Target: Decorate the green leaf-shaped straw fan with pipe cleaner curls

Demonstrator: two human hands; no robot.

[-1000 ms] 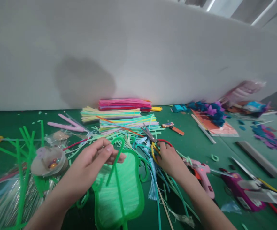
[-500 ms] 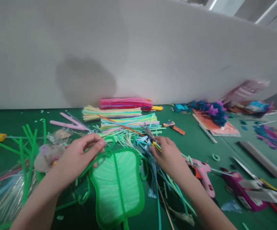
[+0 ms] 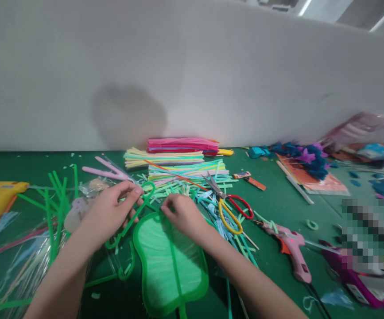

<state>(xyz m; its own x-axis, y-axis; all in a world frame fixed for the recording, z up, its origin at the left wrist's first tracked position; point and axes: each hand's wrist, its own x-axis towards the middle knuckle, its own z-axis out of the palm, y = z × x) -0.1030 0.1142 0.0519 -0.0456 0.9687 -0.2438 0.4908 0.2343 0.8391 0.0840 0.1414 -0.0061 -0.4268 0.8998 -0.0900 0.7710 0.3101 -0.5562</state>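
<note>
right hand (image 3: 182, 216) off scissors (image 3: 224, 198), green panel (image 3: 161, 270) — wavy-edged, ribbed

Around one green leaf-shaped panel (image 3: 160, 261): left, one yellow glue gun (image 3: 4, 197) and one pink V-shaped tool (image 3: 103, 173); right, one pink glue gun (image 3: 296, 252); beyond, three stem bundles (image 3: 182, 145).

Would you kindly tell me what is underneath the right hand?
A green panel extends from under the right hand, which hides part of its upper edge; anything else there is covered.
</note>
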